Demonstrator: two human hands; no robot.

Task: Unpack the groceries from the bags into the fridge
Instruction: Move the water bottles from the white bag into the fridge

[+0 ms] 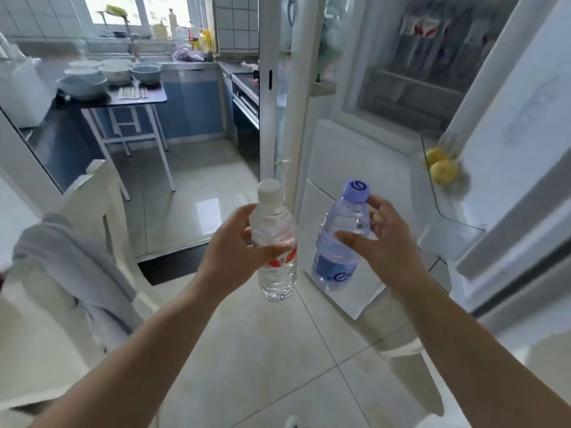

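My left hand (pixel 238 242) grips a clear water bottle (pixel 275 242) with a white cap and a red and white label, held upright over the floor. My right hand (pixel 386 239) holds a bluish water bottle (pixel 340 242) with a purple cap and a blue label, tilted slightly. Both bottles are side by side in front of the fridge (pixel 411 72), which stands open at the upper right. Its interior shelves are blurred. The open fridge door (pixel 509 134) at the right has a clear shelf with two lemons (pixel 440 165) in it.
A white chair (pixel 99 211) with a grey cloth (pixel 71 257) over it stands at the left. Beyond a doorway lies a kitchen with a small table (pixel 154 98) bearing bowls. The tiled floor (pixel 262 350) spreads below my arms.
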